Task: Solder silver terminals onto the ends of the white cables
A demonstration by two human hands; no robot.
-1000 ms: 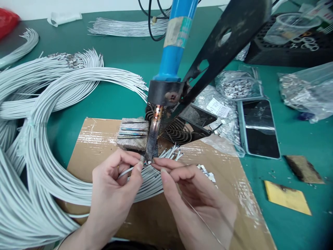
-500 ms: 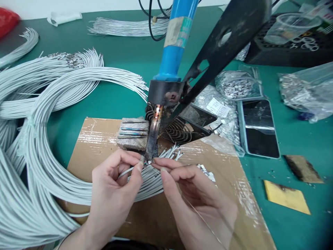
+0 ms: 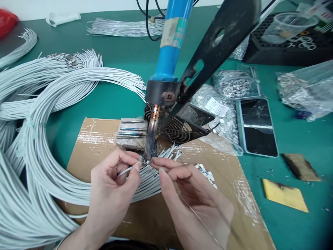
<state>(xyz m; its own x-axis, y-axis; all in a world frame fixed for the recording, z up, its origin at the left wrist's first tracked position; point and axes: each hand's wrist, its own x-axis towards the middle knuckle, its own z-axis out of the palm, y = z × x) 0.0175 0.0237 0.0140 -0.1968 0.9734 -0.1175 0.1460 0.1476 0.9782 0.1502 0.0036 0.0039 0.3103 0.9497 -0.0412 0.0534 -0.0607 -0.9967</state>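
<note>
My left hand pinches a white cable close to its end, right below the tip of a soldering iron. The blue-handled iron points down from a black metal bracket. My right hand is closed on a thin strand of solder wire, which trails down past the palm. Its fingertips meet the cable end at the iron's tip, where a small pale piece shows; the fingers partly hide the joint. Beneath both hands lies a bundle of white cables with stripped ends.
Coiled white cables fill the left side. A grey block with metal rods sits behind my left hand on cardboard. Small metal connectors lie right of the cables. A phone, bags of connectors and a yellow sponge are farther right.
The whole view has shifted slightly, so everything sits a little farther left. Both hands keep their hold at the iron's tip, almost unmoved.
</note>
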